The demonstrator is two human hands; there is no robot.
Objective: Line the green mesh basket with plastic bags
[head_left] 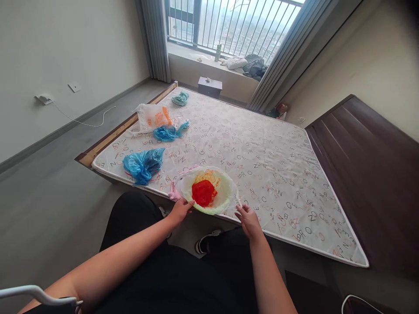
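A pale green and white plastic bag [225,185] lies spread wide at the mattress edge in front of me, its mouth facing up. Inside it a bright red thing [203,193] shows, whose kind I cannot make out, with orange print around it. My left hand [180,210] pinches the near left rim of the bag. At the right side, my right hand [248,218] grips the rim between thumb and fingers. Beside my left hand bunches a pink piece [174,192] at the bag's edge. Left of that sits a blue plastic bag [144,165] with red string by it.
Farther along the mattress [255,161] lie another blue bag [166,132], a white bag with orange print [153,117] and a teal bundle [180,98]. A wooden bed rail [114,133] borders the left; a dark headboard [363,161] stands right. A small nightstand [210,86] is beyond.
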